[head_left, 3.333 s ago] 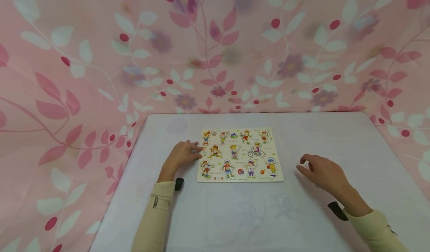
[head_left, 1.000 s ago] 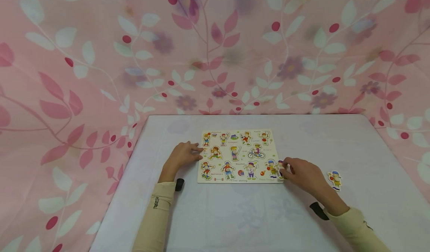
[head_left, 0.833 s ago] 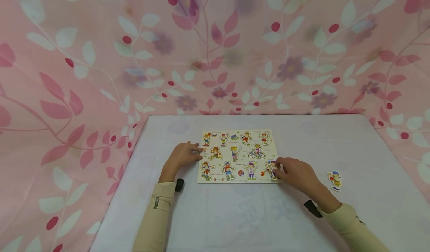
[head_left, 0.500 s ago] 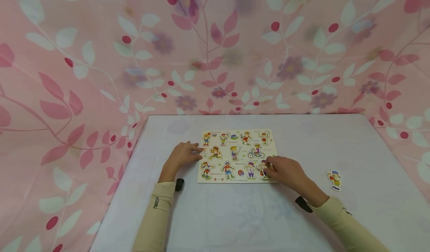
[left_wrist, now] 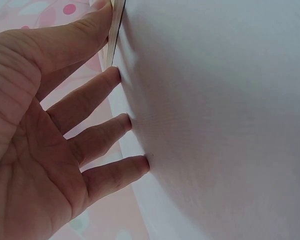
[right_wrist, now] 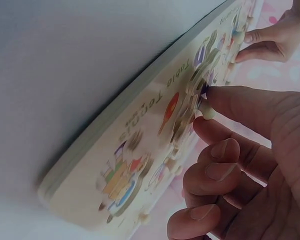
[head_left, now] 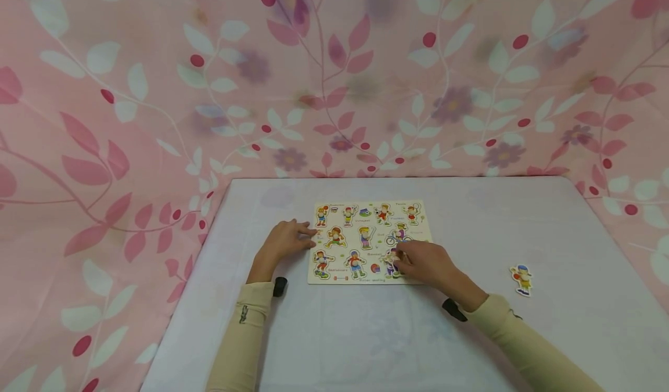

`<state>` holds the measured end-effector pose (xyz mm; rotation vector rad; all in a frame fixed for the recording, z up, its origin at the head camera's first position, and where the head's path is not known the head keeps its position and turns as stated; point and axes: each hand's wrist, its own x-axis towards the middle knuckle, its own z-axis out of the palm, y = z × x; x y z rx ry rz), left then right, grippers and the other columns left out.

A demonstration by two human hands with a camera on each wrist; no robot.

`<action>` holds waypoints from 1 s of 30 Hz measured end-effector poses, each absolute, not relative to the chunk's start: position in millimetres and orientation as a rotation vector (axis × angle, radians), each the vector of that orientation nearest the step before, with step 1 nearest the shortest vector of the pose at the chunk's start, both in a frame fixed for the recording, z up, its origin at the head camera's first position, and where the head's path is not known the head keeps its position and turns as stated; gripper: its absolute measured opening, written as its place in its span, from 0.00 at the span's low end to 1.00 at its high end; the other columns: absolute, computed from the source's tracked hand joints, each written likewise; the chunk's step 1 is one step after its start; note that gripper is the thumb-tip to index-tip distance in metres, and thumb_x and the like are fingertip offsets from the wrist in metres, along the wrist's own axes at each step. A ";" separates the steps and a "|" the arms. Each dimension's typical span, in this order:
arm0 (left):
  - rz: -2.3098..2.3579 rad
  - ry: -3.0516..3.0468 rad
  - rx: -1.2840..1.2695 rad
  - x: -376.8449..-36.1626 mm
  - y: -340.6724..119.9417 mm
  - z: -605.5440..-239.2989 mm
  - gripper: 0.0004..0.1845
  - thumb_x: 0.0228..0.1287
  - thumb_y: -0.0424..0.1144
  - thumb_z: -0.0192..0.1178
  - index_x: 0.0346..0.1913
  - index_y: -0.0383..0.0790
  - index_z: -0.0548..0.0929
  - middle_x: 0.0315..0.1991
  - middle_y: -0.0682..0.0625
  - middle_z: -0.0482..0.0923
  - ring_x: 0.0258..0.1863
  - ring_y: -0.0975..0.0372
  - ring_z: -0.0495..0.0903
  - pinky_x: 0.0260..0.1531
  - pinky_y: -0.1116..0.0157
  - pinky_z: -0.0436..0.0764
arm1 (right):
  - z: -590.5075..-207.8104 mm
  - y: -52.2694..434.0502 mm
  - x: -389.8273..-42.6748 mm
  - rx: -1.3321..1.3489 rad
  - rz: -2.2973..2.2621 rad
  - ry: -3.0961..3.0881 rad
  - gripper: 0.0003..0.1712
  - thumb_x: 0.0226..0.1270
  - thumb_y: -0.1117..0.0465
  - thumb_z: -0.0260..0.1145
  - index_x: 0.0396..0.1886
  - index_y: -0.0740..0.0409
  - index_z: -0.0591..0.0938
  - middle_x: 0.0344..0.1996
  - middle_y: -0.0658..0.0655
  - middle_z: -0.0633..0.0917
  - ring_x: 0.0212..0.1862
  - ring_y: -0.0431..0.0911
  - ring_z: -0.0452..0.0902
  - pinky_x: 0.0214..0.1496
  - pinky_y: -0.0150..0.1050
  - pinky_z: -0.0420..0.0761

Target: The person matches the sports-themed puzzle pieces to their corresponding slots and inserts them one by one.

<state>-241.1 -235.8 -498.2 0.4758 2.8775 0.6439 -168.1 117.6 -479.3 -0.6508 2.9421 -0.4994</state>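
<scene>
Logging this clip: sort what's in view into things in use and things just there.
In use:
puzzle board
puzzle piece pinched by right hand
left hand steadying the board's edge

Just there:
loose piece on table
floral curtain

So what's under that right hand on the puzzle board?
The right hand covers the lower right of the puzzle board. Its fingertips pinch the small knob of a piece there. Whatever is pictured beneath the palm is hidden.
</scene>
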 end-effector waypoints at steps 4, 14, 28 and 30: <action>0.655 2.878 0.473 -242.6 -236.2 -498.9 0.21 0.58 0.49 0.71 0.54 0.50 0.86 0.62 0.49 0.76 0.68 0.42 0.64 0.67 0.47 0.63 | -481.3 112.9 -170.5 -0.656 -0.498 2.941 0.06 0.63 0.55 0.70 0.34 0.51 0.82 0.23 0.43 0.77 0.25 0.38 0.68 0.24 0.35 0.69; 0.637 2.870 0.453 -242.3 -235.9 -498.6 0.21 0.58 0.49 0.71 0.54 0.51 0.86 0.62 0.49 0.76 0.69 0.42 0.64 0.67 0.47 0.62 | -485.1 104.8 -171.7 -0.621 -0.475 2.916 0.07 0.62 0.54 0.71 0.31 0.49 0.81 0.24 0.42 0.78 0.26 0.39 0.70 0.26 0.36 0.70; 0.641 2.855 0.438 -241.9 -235.7 -497.6 0.21 0.59 0.49 0.70 0.55 0.50 0.86 0.63 0.49 0.75 0.70 0.42 0.63 0.68 0.47 0.61 | -486.1 99.9 -173.0 -0.550 -0.433 2.874 0.09 0.63 0.51 0.71 0.31 0.48 0.81 0.21 0.43 0.75 0.26 0.40 0.68 0.26 0.36 0.68; 0.633 2.859 0.440 -241.4 -235.7 -497.1 0.21 0.59 0.49 0.70 0.55 0.50 0.86 0.63 0.49 0.75 0.69 0.42 0.63 0.67 0.47 0.62 | -485.1 100.7 -172.3 -0.553 -0.433 2.874 0.08 0.63 0.51 0.70 0.32 0.48 0.81 0.22 0.43 0.76 0.26 0.40 0.68 0.26 0.36 0.68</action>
